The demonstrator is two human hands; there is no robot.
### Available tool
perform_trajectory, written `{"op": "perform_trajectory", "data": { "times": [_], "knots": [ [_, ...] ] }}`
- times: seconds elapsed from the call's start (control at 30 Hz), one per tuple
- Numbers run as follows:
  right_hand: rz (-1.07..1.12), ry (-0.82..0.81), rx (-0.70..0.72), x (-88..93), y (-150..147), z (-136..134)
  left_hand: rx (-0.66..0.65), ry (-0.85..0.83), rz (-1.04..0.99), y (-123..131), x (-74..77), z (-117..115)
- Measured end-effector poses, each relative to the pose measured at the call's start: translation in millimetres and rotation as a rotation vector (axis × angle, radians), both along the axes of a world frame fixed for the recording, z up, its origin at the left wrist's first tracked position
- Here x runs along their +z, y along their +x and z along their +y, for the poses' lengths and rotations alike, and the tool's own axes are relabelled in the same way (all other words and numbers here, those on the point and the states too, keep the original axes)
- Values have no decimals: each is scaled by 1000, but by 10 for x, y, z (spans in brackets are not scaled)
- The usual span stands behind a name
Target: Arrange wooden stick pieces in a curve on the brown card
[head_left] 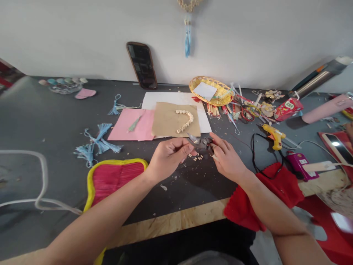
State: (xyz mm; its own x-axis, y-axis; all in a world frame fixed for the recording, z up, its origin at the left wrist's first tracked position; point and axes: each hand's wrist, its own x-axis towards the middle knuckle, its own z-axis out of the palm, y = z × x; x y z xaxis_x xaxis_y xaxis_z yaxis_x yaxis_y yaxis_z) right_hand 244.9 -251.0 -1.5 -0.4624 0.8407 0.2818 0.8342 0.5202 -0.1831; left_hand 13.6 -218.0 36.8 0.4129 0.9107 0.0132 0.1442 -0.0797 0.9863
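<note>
My right hand point(230, 160) is wrapped round a pair of dark-handled cutters point(204, 142), whose blades point left toward my left hand. The thumb and fingers of my left hand point(172, 154) are pinched together near the blade tips; what they hold is too small to make out. Several small pale pieces point(197, 157) lie on the dark table just below the cutters. Beyond my hands, a curved string of cream beads point(189, 119) rests on a brown sheet point(164, 121), which overlaps a pink sheet point(121, 129) and a white sheet point(205, 123).
Blue tassels point(100, 141) and a red, yellow-edged pad point(113, 180) are at left. A phone point(142, 65) leans on the wall. At right are a wicker basket point(227, 97), a yellow glue gun point(273, 136), a purple box point(298, 165), cords and red cloth point(281, 184).
</note>
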Motion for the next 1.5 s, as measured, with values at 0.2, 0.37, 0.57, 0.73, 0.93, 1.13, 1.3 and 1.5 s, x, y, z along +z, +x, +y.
{"op": "perform_trajectory", "data": {
  "times": [0.2,0.37,0.57,0.73,0.93,1.13,1.3,1.5],
  "knots": [
    [179,-19,-8,-39,-21,7,-24,-4,-10,-6,61,-24],
    [138,-46,-23,-27,-33,18,-35,-9,-12,4,96,-65],
    [77,-64,-57,-39,-19,-20,-57,-46,-30,-1,59,-89],
    [63,-80,-61,-23,-10,-15,-115,-163,-183,5,14,-80],
    [73,-56,-7,-47,19,24,-197,-349,-326,24,51,-73],
    [110,-80,-9,-22,2,-11,-206,-385,-336,14,43,-46],
    [102,-158,-50,19,-9,-22,-146,-344,-304,25,38,-38],
    [227,-82,-124,-32,49,49,-63,-61,-82,32,13,-21]
  ]
}}
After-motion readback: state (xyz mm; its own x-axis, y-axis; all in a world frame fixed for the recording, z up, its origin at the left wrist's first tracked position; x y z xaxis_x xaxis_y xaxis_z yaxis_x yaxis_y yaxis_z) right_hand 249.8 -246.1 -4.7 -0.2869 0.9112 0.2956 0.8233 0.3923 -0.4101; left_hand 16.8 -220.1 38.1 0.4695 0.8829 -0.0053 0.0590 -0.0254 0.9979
